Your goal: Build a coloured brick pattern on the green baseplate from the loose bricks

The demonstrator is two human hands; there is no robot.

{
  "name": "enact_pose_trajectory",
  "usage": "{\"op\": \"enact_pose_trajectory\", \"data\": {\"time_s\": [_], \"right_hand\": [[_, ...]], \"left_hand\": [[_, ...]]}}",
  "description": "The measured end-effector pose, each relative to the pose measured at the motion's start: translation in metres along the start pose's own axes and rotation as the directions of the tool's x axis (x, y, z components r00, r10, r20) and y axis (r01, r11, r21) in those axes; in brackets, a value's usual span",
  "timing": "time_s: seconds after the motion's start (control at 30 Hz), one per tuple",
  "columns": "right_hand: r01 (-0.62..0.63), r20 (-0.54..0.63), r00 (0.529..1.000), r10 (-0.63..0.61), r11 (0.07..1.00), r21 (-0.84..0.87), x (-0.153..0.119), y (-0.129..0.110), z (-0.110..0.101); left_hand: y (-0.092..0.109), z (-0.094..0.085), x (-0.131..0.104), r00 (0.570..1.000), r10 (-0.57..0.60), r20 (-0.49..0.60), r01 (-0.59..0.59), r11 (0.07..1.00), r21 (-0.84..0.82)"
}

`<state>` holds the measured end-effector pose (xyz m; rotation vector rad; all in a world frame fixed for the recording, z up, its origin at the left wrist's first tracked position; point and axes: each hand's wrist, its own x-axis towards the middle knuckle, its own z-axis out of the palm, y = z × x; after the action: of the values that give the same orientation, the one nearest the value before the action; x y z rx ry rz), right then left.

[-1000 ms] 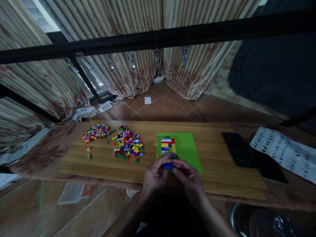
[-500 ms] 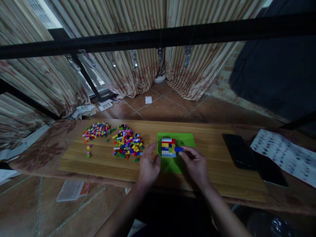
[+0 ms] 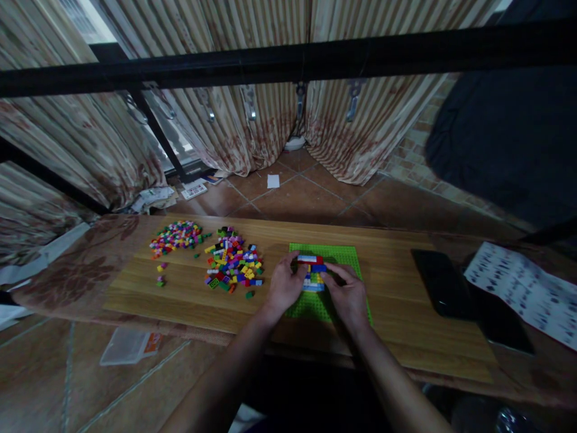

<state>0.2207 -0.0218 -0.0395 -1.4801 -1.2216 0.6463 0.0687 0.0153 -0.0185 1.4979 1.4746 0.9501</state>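
A green studded baseplate [image 3: 347, 254] lies on the wooden board, bearing a small block structure [image 3: 314, 287] of white, red, yellow and blue bricks. My right hand [image 3: 349, 294] pinches a blue brick [image 3: 318, 268] over the structure's right part. My left hand [image 3: 285, 282] is at the structure's left side, thumb and fingers closed in on its edge; whether it grips a separate brick is hidden. Left of the hands lies a pile of mixed bricks [image 3: 232, 258].
A second pile of smaller pieces [image 3: 180, 236] sits farther left on the wooden board [image 3: 387, 264]. To the right are a black phone-like device [image 3: 442, 282] and a printed sheet [image 3: 518, 288]. A black rail [image 3: 270, 63] crosses beyond the board.
My left hand has moved right onto the structure's left edge, its fingers closing in. My right hand has brought the blue brick left and slightly up, over the structure. The view has shifted slightly.
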Motion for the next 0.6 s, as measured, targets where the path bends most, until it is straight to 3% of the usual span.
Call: {"op": "enact_pose_trajectory", "data": {"time_s": [0.23,0.6], "right_hand": [[-0.009,-0.005,1.0,0.009,0.996,0.083,-0.001,0.003,0.003],[-0.015,-0.004,1.0,0.014,0.997,-0.082,-0.003,-0.014,0.003]], "left_hand": [[0.001,0.0,0.002,1.0,-0.027,0.002,0.027,1.0,0.001],[0.014,0.002,0.0,0.999,-0.051,-0.011,0.052,0.998,0.046]]}}
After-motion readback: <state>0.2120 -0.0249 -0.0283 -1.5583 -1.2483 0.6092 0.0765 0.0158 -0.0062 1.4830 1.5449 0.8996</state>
